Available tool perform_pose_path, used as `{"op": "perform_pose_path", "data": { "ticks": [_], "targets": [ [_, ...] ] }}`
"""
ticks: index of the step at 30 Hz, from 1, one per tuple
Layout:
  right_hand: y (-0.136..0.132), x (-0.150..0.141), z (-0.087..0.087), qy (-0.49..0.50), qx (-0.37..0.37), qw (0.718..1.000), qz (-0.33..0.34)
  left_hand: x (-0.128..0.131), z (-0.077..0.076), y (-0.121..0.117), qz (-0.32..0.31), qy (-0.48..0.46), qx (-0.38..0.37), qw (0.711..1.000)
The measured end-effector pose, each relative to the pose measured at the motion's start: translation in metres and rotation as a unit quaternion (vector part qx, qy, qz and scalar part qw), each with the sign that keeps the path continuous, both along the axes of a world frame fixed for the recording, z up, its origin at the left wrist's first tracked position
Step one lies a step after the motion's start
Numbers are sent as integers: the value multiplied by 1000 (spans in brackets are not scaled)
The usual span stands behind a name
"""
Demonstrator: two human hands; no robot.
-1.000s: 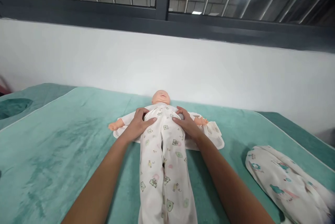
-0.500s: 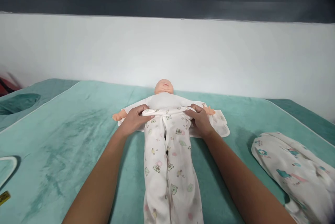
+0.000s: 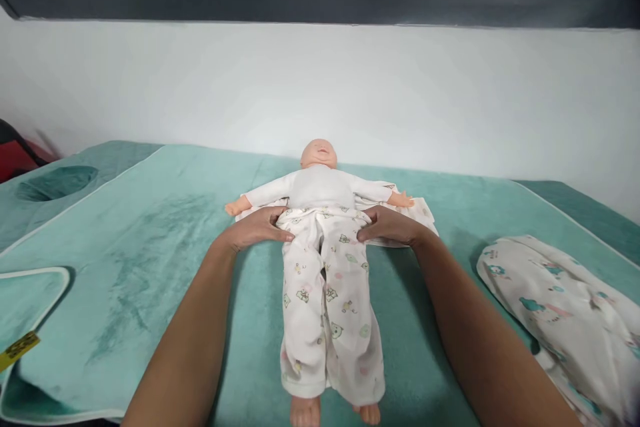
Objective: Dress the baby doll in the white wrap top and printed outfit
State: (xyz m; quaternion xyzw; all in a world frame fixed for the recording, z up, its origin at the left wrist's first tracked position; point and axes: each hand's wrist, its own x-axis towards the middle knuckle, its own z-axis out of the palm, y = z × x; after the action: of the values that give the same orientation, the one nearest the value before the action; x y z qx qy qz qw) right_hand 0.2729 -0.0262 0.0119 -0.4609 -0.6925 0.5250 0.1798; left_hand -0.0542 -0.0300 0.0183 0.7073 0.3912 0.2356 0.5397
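Note:
A baby doll point(image 3: 319, 155) lies on its back with its arms spread wide. It wears a white long-sleeved top point(image 3: 323, 188) and white baby pants point(image 3: 345, 294) printed with small bears, and its bare feet point(image 3: 305, 412) stick out of the leg ends. My left hand point(image 3: 257, 226) grips the pants at the waist on the left side, thumb on the front. On the opposite side my right hand point(image 3: 391, 224) holds the waist in the same way. The other fingertips of both hands are partly hidden by the cloth.
A printed white cloth point(image 3: 426, 217) lies partly under the doll. At the right is another white printed garment or cloth point(image 3: 565, 307). All rest on a green padded surface point(image 3: 165, 247), with a yellow label point(image 3: 20, 350) at its left and a white wall point(image 3: 320, 87) behind.
The waistband, held raised before, now lies against the doll's waist. My hands have shifted slightly outward and turned inward at the sides. The doll's feet have come into view as the camera view moved.

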Motion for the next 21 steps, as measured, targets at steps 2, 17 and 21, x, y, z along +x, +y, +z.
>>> {"op": "perform_pose_path", "data": {
  "ticks": [2,17,21],
  "targets": [
    [-5,-2,-2,1,-8,1000,-8,-1,-6,-5,29,-4,23,999],
    [-31,-38,-22,161,88,954,-239,24,-17,-34,209,-59,64,974],
    [-49,-24,-7,60,78,991,-95,7,-14,-53,105,-29,18,994]
  ]
}}
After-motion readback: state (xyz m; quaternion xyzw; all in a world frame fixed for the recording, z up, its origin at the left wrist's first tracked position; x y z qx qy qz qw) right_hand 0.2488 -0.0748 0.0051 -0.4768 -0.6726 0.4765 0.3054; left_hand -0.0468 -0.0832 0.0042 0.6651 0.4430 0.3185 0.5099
